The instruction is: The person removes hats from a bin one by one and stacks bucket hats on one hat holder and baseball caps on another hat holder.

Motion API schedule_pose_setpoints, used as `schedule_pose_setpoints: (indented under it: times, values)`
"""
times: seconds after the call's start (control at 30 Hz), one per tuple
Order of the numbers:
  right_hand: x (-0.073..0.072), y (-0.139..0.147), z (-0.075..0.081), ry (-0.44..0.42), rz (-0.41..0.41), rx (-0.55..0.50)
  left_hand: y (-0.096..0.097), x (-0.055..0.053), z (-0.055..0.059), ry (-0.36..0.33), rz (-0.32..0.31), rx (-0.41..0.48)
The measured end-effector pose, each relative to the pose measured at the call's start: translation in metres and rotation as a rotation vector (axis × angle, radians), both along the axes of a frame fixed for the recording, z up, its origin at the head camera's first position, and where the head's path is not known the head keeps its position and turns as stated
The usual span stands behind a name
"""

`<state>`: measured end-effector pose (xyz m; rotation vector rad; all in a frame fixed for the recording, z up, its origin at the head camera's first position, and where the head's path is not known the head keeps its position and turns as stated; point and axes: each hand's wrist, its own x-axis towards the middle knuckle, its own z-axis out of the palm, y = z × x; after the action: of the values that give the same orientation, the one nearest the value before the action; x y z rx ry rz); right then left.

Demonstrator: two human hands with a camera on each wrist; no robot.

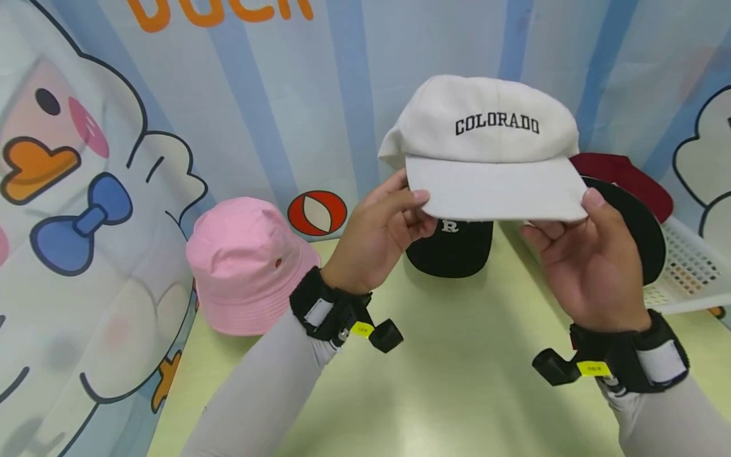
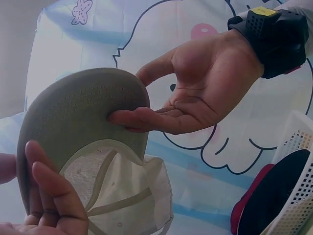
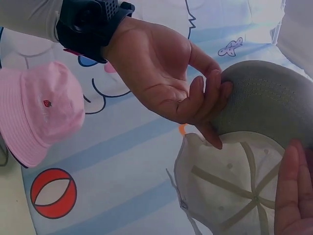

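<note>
A white baseball cap (image 1: 497, 136) lettered COLORADO is held up in the air, its front toward me. My left hand (image 1: 374, 238) pinches one side of its brim, thumb on top and fingers beneath. At the opposite side of the brim, my right hand (image 1: 596, 270) grips with the thumb on the edge and fingers under it. Both wrist views show the cap from below, with the grey-looking brim underside (image 2: 80, 100) and the seamed inside of the crown (image 3: 234, 171). Behind the cap, a black cap (image 1: 451, 254) with a letter R on its front is partly hidden.
A pink bucket hat (image 1: 245, 266) sits at the left of the pale yellow-green table (image 1: 445, 381). On the right, a white perforated basket (image 1: 691, 260) holds a dark red cap (image 1: 642, 184) and a black hat (image 1: 642, 231). A printed duck backdrop (image 1: 274, 95) stands behind.
</note>
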<state>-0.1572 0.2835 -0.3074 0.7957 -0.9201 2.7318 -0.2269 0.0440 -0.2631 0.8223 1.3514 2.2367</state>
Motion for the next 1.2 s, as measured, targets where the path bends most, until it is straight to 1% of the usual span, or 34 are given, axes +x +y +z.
schedule_pose_setpoints:
  times: [0.03,0.13,0.27,0.37,0.47,0.5,0.53,0.63,0.7,0.77,0.9,1.07,1.2]
  values:
    - [-0.002,0.001,0.003,0.007,-0.003,0.005,0.0,-0.002,0.003,0.004,0.0,0.001]
    - [-0.01,0.003,0.013,0.009,0.03,-0.026,0.002,-0.008,0.012,0.008,0.002,0.007]
    - [-0.02,0.008,0.022,-0.009,0.006,-0.012,0.006,-0.016,0.021,0.008,0.025,0.009]
    - [-0.029,0.01,0.026,-0.015,-0.03,0.016,0.009,-0.022,0.026,0.0,0.058,0.002]
    - [-0.04,0.011,0.028,-0.013,-0.052,0.023,0.013,-0.029,0.029,-0.038,0.084,0.007]
    - [-0.044,0.012,0.029,-0.015,-0.039,0.007,0.014,-0.031,0.029,-0.055,0.089,0.011]
    - [-0.047,0.012,0.029,-0.018,-0.052,0.005,0.015,-0.034,0.029,-0.072,0.093,0.016]
    - [-0.057,0.012,0.03,-0.041,-0.04,-0.042,0.017,-0.041,0.028,-0.128,0.107,0.039]
    - [-0.063,0.013,0.029,-0.058,-0.032,-0.068,0.019,-0.046,0.025,-0.149,0.117,0.048]
    - [-0.07,0.015,0.029,-0.073,-0.045,-0.074,0.02,-0.051,0.023,-0.168,0.125,0.056]
    - [-0.084,0.019,0.025,-0.119,-0.078,-0.08,0.024,-0.063,0.017,-0.207,0.118,0.078]
    - [-0.1,0.021,0.018,-0.21,-0.082,-0.107,0.031,-0.077,0.007,-0.27,0.124,0.101]
    - [-0.111,0.025,0.015,-0.262,-0.05,-0.138,0.037,-0.089,-0.003,-0.308,0.134,0.125]
